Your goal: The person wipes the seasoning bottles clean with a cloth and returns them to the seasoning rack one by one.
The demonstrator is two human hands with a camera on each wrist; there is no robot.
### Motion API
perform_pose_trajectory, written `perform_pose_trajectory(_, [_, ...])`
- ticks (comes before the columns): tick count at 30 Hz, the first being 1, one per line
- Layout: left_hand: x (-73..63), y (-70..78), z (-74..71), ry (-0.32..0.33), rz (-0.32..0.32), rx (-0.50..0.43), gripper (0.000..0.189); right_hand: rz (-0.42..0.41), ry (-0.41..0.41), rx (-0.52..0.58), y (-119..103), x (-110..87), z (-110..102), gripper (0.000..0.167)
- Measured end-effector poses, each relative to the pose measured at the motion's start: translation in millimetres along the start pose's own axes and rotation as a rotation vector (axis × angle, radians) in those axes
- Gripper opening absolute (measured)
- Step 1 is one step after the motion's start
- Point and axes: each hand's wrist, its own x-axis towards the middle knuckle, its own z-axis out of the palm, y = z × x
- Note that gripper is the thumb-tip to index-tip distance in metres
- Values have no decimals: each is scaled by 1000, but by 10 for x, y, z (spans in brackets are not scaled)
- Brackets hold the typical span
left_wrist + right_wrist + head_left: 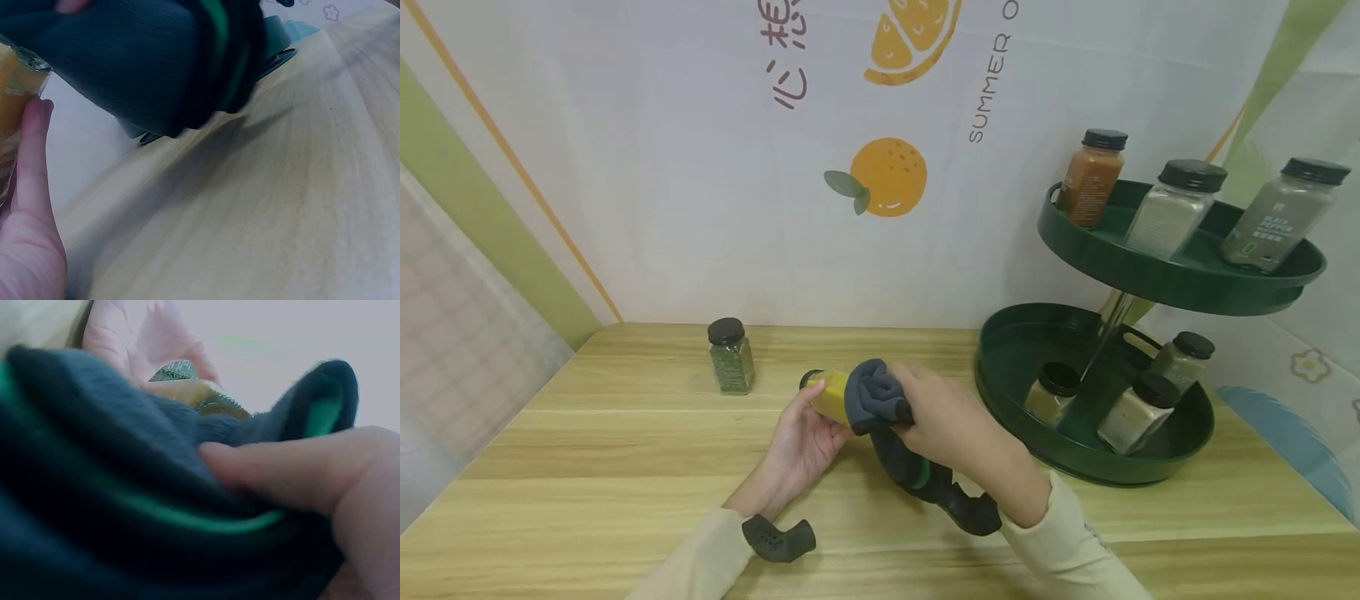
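In the head view my left hand [799, 443] grips a spice jar with yellow contents [830, 400], tipped on its side with its dark lid pointing left. My right hand [951, 423] holds a bunched dark blue-grey cloth [874, 393] over the jar's right end, hiding that end. The rest of the cloth hangs down toward the table. The left wrist view has the jar [9, 103] at its left edge, against my fingers. Up close in the right wrist view, my thumb presses on the cloth [94, 419], which shows a bright green stripe.
A jar of green herbs [732, 364] with a black lid stands at the back left of the wooden table [587, 467]. On the right is a two-tier dark green rack [1180, 283], with three jars on each tier. A printed curtain [715, 208] hangs behind.
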Motion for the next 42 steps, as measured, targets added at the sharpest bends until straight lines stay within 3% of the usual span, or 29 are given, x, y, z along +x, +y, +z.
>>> perform_pose_trajectory(4, [0,9,-18,-22,2,-31,29,-18,-54,-44,39,-9,13,44])
perform_pose_trajectory(13, [-12,15,-59,-72,3,-83,33,61,-193,-150,58,-44,-71,37])
perform_pose_trajectory(18, [-4,9,-46,-46,7,-51,29,68,-83,-152,34,-47,-144,37])
perform_pose_trajectory(22, [4,-4,-20,0,15,26,24,-63,13,-54,-9,-32,-114,37])
perform_pose_trajectory(26, [2,-11,-3,26,7,108,21,-158,8,-13,-23,-15,-42,38])
perform_pose_trajectory(32, [0,-9,-17,-41,3,106,27,-60,-30,-3,48,-9,-23,42])
perform_pose_trajectory(39, [-2,-3,-28,-105,-1,62,28,109,-159,-127,124,-17,-87,43])
perform_pose_trajectory(42, [-5,-4,-21,-104,-4,81,27,130,-143,-184,133,-32,-143,47])
